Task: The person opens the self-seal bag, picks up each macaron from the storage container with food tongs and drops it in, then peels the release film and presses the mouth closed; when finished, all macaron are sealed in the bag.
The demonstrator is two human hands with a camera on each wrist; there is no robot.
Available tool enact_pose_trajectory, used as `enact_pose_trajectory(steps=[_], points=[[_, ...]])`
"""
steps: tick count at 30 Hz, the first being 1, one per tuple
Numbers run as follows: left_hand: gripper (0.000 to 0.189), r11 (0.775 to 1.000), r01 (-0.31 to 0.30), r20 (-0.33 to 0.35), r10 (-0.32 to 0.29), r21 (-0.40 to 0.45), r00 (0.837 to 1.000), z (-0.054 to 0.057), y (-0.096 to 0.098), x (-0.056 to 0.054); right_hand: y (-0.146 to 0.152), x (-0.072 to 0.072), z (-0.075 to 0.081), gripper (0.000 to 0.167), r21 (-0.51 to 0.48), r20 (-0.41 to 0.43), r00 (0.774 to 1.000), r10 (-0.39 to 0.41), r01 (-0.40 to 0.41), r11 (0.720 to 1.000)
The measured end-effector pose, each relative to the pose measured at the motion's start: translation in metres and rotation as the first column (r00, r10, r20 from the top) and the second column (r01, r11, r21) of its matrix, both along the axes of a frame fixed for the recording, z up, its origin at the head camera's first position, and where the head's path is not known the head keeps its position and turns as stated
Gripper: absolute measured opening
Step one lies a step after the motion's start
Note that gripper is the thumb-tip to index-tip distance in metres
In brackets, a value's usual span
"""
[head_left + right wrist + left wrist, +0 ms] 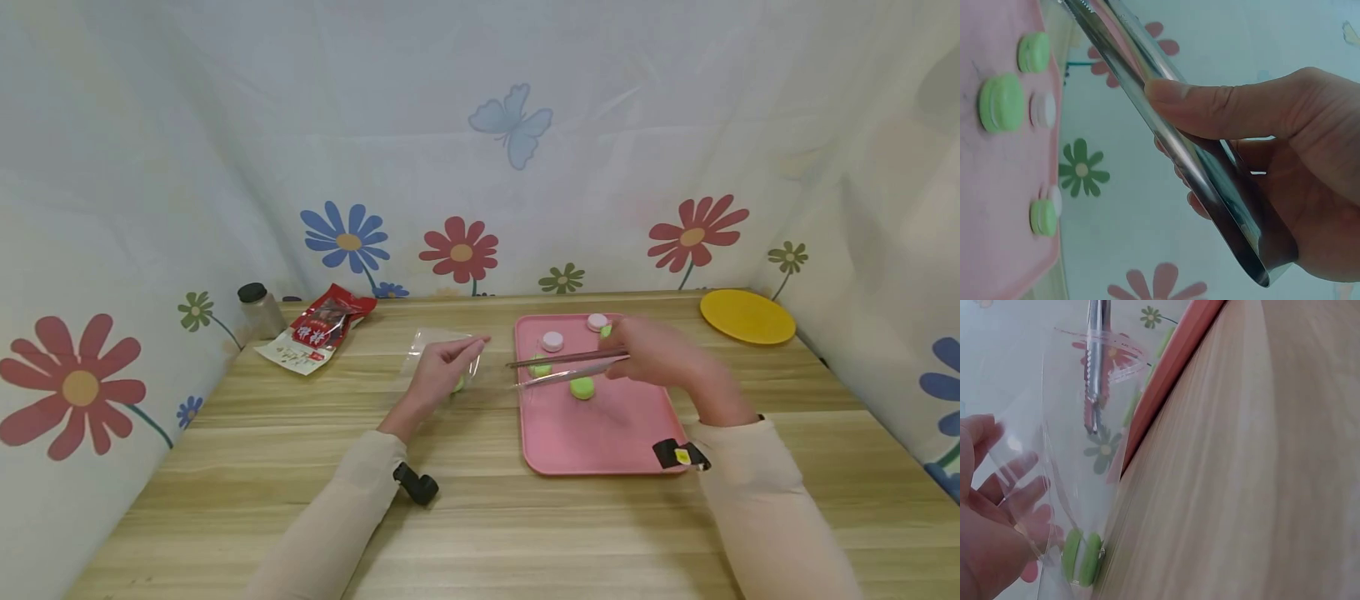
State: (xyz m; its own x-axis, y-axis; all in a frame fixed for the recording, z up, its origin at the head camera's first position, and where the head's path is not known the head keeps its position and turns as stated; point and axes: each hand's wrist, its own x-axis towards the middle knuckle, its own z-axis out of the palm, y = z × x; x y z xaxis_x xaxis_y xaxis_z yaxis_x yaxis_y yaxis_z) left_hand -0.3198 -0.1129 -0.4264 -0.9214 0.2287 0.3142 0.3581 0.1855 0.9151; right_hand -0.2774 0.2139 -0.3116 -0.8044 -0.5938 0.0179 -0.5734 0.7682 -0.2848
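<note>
My left hand point(441, 368) pinches a clear plastic bag point(1082, 481) above the table, left of the pink tray point(600, 446). Low in the bag sits a green macaron point(1088, 556). With thumb and fingers, my right hand point(660, 357) grips metal tongs point(1191, 162) over the tray, their tips pointing left toward the bag. The left wrist view shows the tong tips near the bag's mouth; whether they are inside it I cannot tell. No macaron shows between them. On the tray lie several macarons, green ones point(582, 388) and pale pink ones point(552, 341).
At the back left, a red and white snack packet point(318, 329) lies beside a dark-lidded jar point(262, 312). A yellow plate point(747, 317) lies at the back right. Flower-printed curtains point(570, 217) stand around the wooden table point(480, 533).
</note>
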Motion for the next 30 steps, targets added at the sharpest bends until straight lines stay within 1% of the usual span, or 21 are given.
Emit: enact_pose_trajectory(steps=[2,5,6,8,14,17,19,24,30], points=[[0.039,1.0,-0.008,0.001,0.008,-0.001,1.0,0.0,0.001,0.0,0.012,-0.001,0.002,0.022,-0.034,0.026,0.999,-0.041,0.042,0.999],[0.041,1.0,-0.023,0.008,0.023,-0.004,1.0,0.001,0.001,0.001,0.031,-0.002,0.005,0.024,-0.083,0.037,0.994,-0.099,0.102,0.991],[0.042,1.0,-0.026,0.011,0.026,-0.002,1.0,0.001,0.002,0.001,0.038,-0.003,0.005,0.025,-0.091,0.026,0.993,-0.118,0.12,0.989],[0.043,0.999,-0.032,0.014,0.032,0.0,0.999,0.001,0.002,0.001,0.051,-0.005,0.005,0.026,-0.114,0.033,0.985,-0.167,0.17,0.979],[0.045,1.0,-0.031,0.012,0.031,0.006,0.999,0.0,0.001,0.0,0.086,-0.017,-0.007,0.028,-0.117,0.012,0.962,-0.274,0.274,0.955],[0.044,0.999,-0.032,0.013,0.032,0.009,0.999,0.0,0.001,0.001,0.101,-0.023,-0.016,0.026,-0.113,0.027,0.948,-0.317,0.318,0.941],[0.043,0.999,-0.036,0.015,0.036,0.009,0.999,0.0,0.0,0.001,0.108,-0.026,-0.023,0.025,-0.114,0.044,0.939,-0.341,0.344,0.932],[0.045,0.999,-0.04,0.015,0.039,0.004,0.999,0.0,0.001,0.001,0.122,-0.031,-0.036,0.03,-0.117,0.07,0.928,-0.366,0.372,0.921],[0.046,0.999,-0.037,0.021,0.037,0.008,0.999,0.002,0.001,0.002,0.127,-0.034,-0.043,0.032,-0.111,0.136,0.909,-0.393,0.409,0.906]])
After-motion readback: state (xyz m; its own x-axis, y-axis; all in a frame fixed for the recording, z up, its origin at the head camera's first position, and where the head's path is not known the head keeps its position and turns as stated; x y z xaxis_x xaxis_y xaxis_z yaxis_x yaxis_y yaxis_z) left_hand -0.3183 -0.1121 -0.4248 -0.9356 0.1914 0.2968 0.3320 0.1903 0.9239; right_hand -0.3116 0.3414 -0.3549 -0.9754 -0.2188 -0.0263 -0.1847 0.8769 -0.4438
